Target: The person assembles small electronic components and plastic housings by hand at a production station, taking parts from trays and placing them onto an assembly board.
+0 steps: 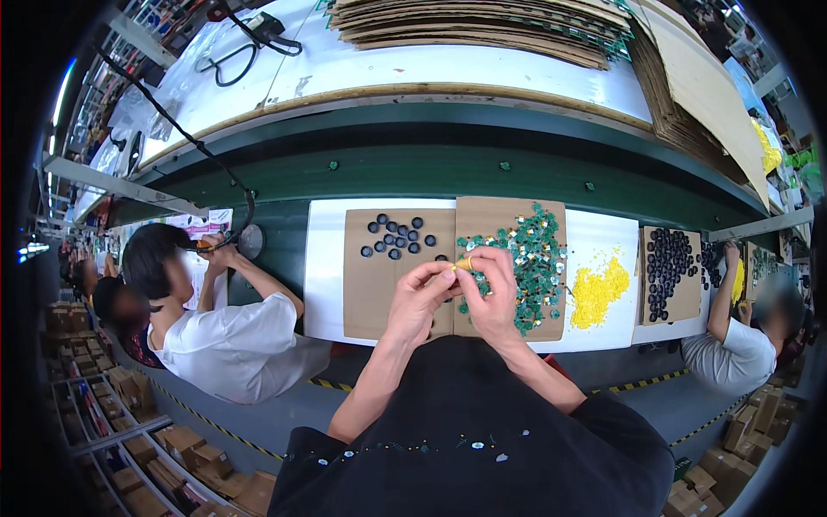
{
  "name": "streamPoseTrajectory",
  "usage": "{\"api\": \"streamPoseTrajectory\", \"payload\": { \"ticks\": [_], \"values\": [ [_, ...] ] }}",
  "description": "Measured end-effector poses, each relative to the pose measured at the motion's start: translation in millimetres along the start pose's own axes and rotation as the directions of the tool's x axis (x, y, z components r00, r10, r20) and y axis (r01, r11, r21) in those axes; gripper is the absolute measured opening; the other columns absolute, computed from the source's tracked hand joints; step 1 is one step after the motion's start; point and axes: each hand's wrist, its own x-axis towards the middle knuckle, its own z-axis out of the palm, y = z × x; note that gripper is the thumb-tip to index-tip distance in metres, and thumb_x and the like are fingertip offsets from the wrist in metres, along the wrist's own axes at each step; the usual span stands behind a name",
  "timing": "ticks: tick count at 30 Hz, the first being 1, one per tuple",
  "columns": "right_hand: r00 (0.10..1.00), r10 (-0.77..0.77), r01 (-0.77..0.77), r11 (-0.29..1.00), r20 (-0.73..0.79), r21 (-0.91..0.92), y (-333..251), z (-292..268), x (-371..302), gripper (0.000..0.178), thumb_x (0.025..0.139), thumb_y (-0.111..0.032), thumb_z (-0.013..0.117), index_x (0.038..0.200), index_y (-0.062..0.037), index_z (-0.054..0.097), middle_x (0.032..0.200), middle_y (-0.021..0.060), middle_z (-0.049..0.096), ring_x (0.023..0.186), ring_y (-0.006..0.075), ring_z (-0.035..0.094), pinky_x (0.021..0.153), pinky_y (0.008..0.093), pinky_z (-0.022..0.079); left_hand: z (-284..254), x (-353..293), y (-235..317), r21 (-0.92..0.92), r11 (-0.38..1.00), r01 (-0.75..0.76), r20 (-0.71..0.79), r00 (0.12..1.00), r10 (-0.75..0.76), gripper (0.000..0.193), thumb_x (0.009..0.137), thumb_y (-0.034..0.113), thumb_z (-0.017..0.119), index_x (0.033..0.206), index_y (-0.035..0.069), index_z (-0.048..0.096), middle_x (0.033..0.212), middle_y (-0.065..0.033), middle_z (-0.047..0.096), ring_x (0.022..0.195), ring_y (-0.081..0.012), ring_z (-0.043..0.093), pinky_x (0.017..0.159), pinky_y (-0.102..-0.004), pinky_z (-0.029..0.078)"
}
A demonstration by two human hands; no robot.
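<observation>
In front of my chest, my left hand (416, 300) and my right hand (491, 295) meet fingertip to fingertip. A small yellow piece (463, 264) is pinched between them; its exact shape is too small to make out, and the fingers partly cover it. Below them lie two brown cardboard sheets. Several round black caps (396, 242) are spread on the left cardboard sheet (366, 302). Small green circuit boards (536, 250) are heaped on the right cardboard sheet (508, 208), beside my right hand. A pile of tiny yellow parts (600, 293) lies further right on the white tabletop (586, 340).
Beyond the table runs a green conveyor belt (413, 172) carrying a few small boards. Above it, a white shelf (345, 73) holds stacked cardboard sheets (482, 30). More black caps (670, 271) lie at right. Co-workers sit left (228, 340) and right (732, 353).
</observation>
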Motion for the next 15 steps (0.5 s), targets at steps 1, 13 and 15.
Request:
{"api": "streamPoseTrajectory", "payload": {
  "ticks": [1,13,15],
  "values": [
    [0.998,-0.059,0.060,0.997,0.009,-0.041,0.9,-0.9,0.5,0.013,0.083,0.000,0.066,0.096,0.0002,0.063,0.110,0.0101,0.059,0.094,0.0248,0.054,0.087,0.0336,0.044,-1.1,0.0,1.3,0.004,1.000,0.018,0.009,1.000,-0.018,0.013,0.094,0.003,0.067,0.106,-0.001,0.068,0.100,-0.0097,0.067,0.086,-0.0159,0.065,0.085,-0.0294,0.057],
    [0.953,0.068,-0.122,0.978,0.294,0.169,4.1,-12.2,14.8,0.007,0.088,-0.006,0.061,0.093,-0.0012,0.059,0.121,0.0129,0.054,0.110,0.0256,0.049,0.095,0.0347,0.040,-9.3,-1.2,11.6,-0.044,0.988,0.148,0.136,0.981,-0.140,0.017,0.095,0.006,0.066,0.110,-0.003,0.066,0.096,-0.0100,0.066,0.088,-0.0165,0.067,0.089,-0.0343,0.060],
    [0.946,0.077,-0.141,0.972,0.316,0.185,2.6,-11.7,18.2,0.007,0.088,-0.006,0.060,0.093,-0.0014,0.059,0.123,0.0132,0.053,0.112,0.0257,0.048,0.096,0.0351,0.040,-7.7,-0.9,11.6,-0.045,0.988,0.145,0.135,0.981,-0.138,0.018,0.096,0.007,0.065,0.111,-0.003,0.065,0.096,-0.0100,0.066,0.088,-0.0162,0.067,0.087,-0.0331,0.060]
  ]
}}
